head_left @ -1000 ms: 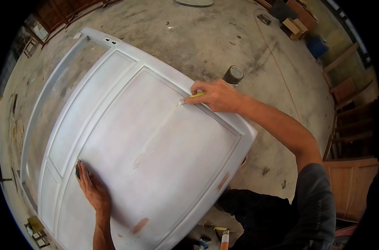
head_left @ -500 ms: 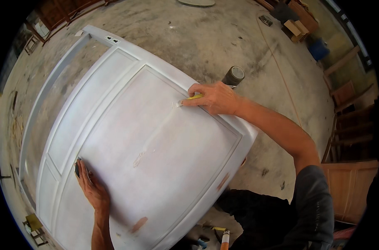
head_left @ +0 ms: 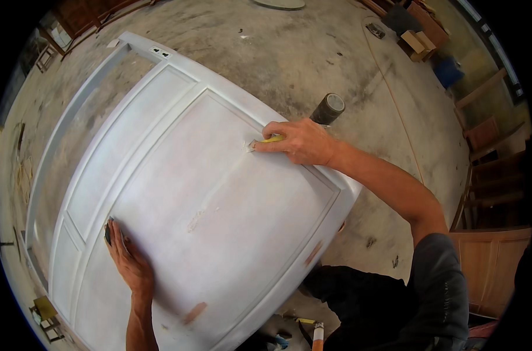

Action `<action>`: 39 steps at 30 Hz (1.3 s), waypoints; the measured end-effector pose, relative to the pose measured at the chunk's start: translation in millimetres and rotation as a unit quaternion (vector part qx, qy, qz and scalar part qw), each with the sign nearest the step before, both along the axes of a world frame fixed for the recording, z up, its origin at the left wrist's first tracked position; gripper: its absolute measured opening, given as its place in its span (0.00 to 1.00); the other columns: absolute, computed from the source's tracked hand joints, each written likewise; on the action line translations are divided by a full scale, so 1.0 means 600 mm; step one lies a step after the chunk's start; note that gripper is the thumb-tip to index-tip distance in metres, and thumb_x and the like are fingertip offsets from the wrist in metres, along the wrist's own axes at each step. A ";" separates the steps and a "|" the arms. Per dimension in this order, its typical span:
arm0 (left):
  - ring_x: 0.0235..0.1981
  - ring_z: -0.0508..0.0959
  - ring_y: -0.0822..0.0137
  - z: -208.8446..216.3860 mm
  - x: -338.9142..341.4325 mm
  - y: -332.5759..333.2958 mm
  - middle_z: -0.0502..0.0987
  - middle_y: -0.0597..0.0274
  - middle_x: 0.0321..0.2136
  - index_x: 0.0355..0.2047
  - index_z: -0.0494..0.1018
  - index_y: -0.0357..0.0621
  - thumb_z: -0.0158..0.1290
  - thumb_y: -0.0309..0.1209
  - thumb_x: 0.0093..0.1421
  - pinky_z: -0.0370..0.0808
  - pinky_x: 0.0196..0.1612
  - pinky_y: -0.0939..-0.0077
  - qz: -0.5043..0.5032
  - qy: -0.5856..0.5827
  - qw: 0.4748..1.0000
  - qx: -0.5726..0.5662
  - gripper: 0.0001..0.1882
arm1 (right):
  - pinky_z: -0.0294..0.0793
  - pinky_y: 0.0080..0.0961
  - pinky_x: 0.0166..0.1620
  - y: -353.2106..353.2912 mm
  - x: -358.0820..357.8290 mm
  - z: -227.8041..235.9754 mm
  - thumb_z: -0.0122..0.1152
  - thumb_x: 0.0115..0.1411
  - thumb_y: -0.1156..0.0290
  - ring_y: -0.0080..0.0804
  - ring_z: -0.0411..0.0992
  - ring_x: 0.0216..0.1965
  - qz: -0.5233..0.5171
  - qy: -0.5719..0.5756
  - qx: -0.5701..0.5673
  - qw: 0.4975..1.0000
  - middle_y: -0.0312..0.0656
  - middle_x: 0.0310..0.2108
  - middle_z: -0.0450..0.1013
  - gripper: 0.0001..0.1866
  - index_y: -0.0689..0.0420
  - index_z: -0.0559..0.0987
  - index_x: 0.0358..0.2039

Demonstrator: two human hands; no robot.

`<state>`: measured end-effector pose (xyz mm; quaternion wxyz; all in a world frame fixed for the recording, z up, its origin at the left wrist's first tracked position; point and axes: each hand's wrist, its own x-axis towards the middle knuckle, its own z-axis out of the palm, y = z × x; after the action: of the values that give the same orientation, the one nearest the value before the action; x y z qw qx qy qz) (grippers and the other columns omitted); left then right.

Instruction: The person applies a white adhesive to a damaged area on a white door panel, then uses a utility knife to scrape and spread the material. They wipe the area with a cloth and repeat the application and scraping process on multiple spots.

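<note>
Our right hand (head_left: 304,142) pinches slim yellow-handled tool (head_left: 273,139) over white-painted panel (head_left: 260,205) — left hand (head_left: 131,266) upon dark pad (head_left: 107,235), grip unclear.

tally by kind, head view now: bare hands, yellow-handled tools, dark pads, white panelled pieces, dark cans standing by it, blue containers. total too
Bare hands: 2 (left hand, right hand)
Yellow-handled tool: 1, in right hand
Dark pad: 1, at left fingers
White panelled piece: 1
Dark can: 1
Blue container: 1
Total: 7
</note>
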<state>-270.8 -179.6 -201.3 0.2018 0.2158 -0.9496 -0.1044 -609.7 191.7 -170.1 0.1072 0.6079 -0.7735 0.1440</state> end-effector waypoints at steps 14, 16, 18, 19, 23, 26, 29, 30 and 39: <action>0.72 0.60 0.45 -0.002 0.002 -0.004 0.64 0.45 0.69 0.69 0.62 0.35 0.40 0.21 0.72 0.56 0.74 0.55 0.006 0.003 1.000 -0.002 0.25 | 0.74 0.27 0.23 0.007 -0.009 0.005 0.62 0.53 0.81 0.28 0.78 0.32 0.002 -0.019 0.010 1.000 0.25 0.42 0.74 0.27 0.34 0.85 0.48; 0.72 0.60 0.45 0.002 -0.002 0.002 0.64 0.45 0.69 0.69 0.62 0.35 0.39 0.21 0.72 0.56 0.74 0.55 0.004 0.000 1.000 0.000 0.25 | 0.74 0.27 0.23 -0.010 0.016 -0.003 0.63 0.53 0.80 0.28 0.78 0.31 0.008 -0.003 -0.006 1.000 0.25 0.42 0.74 0.26 0.34 0.85 0.48; 0.72 0.60 0.45 0.002 -0.002 0.002 0.65 0.45 0.69 0.69 0.62 0.35 0.39 0.21 0.72 0.56 0.74 0.55 0.003 -0.001 1.000 -0.003 0.25 | 0.75 0.27 0.23 -0.013 0.020 -0.004 0.62 0.53 0.81 0.29 0.78 0.31 0.009 0.010 -0.009 1.000 0.25 0.43 0.74 0.26 0.34 0.85 0.48; 0.72 0.60 0.45 0.000 0.000 -0.001 0.65 0.45 0.69 0.69 0.62 0.35 0.40 0.21 0.72 0.56 0.74 0.55 0.002 0.000 1.000 -0.006 0.25 | 0.75 0.27 0.24 -0.008 0.013 -0.004 0.62 0.53 0.81 0.29 0.78 0.31 0.003 0.002 -0.003 1.000 0.25 0.44 0.74 0.26 0.34 0.85 0.48; 0.72 0.60 0.46 0.005 -0.004 0.007 0.65 0.45 0.69 0.70 0.62 0.36 0.40 0.20 0.72 0.57 0.74 0.56 0.000 0.013 1.000 0.023 0.26 | 0.76 0.28 0.24 0.004 -0.007 -0.005 0.60 0.52 0.83 0.29 0.78 0.32 -0.004 -0.013 0.007 1.000 0.25 0.46 0.74 0.28 0.34 0.84 0.48; 0.72 0.60 0.46 0.000 -0.003 0.002 0.64 0.45 0.69 0.70 0.62 0.36 0.41 0.19 0.71 0.58 0.73 0.56 0.006 0.000 1.000 -0.004 0.26 | 0.75 0.28 0.24 -0.016 0.020 -0.010 0.61 0.51 0.83 0.28 0.78 0.32 0.014 0.001 -0.009 1.000 0.26 0.46 0.74 0.29 0.33 0.84 0.49; 0.72 0.60 0.46 0.001 0.003 -0.005 0.64 0.46 0.69 0.69 0.62 0.36 0.41 0.19 0.72 0.58 0.73 0.56 0.000 0.007 1.000 0.001 0.26 | 0.76 0.28 0.24 -0.008 -0.003 0.009 0.61 0.51 0.83 0.28 0.78 0.33 -0.006 -0.001 0.051 0.999 0.25 0.46 0.74 0.30 0.33 0.83 0.50; 0.72 0.60 0.46 0.001 0.002 -0.003 0.64 0.46 0.69 0.69 0.62 0.36 0.41 0.19 0.72 0.58 0.73 0.56 0.000 0.008 1.000 0.000 0.26 | 0.76 0.28 0.24 -0.002 -0.006 0.008 0.61 0.51 0.83 0.28 0.78 0.33 -0.003 -0.005 0.041 0.999 0.25 0.46 0.74 0.30 0.33 0.83 0.50; 0.72 0.61 0.46 -0.002 0.000 -0.003 0.64 0.46 0.69 0.70 0.62 0.36 0.40 0.20 0.72 0.58 0.73 0.56 0.006 0.003 1.000 -0.002 0.25 | 0.74 0.26 0.23 0.007 -0.011 0.010 0.62 0.52 0.82 0.27 0.78 0.33 -0.013 0.003 0.025 1.000 0.24 0.44 0.74 0.27 0.36 0.84 0.48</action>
<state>-271.0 -181.5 -202.3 0.2061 0.2211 -0.9478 -0.1016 -616.3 195.8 -164.4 0.0965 0.6007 -0.7842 0.1215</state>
